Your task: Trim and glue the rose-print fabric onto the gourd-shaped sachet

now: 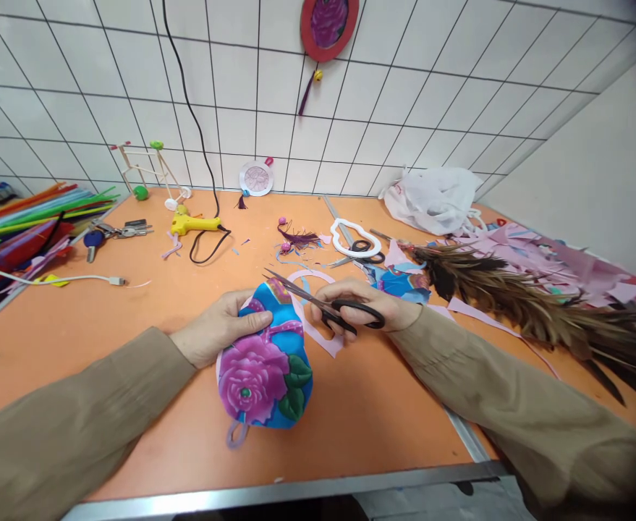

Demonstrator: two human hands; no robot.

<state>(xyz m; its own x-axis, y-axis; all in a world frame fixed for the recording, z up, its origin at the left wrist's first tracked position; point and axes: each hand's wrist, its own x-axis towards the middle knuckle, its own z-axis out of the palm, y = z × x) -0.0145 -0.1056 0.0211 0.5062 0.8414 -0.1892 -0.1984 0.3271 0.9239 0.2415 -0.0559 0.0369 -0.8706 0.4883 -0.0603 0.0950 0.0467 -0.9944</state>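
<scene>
My left hand (224, 325) grips the upper left edge of a blue fabric piece (266, 354) with a large purple-pink flower and green leaves, the thumb lying across its front. A small pale loop (236, 435) hangs from its lower edge. My right hand (364, 304) is closed around black-handled scissors (318, 300). Their blades are slightly apart and point left, at the fabric's top edge. Whether the blades touch the cloth I cannot tell. Behind the scissors lies a curved pink offcut (325, 341), partly hidden by my right hand.
A yellow glue gun (195, 223) with a black cord stands at the back left, near keys (116, 231) and colourful pipe cleaners (35, 217). A white scalloped frame (344, 242) overlaps a second pair of scissors (361, 250). Brown feathers (513, 297), fabric scraps (540, 253) and a white plastic bag (431, 199) occupy the right.
</scene>
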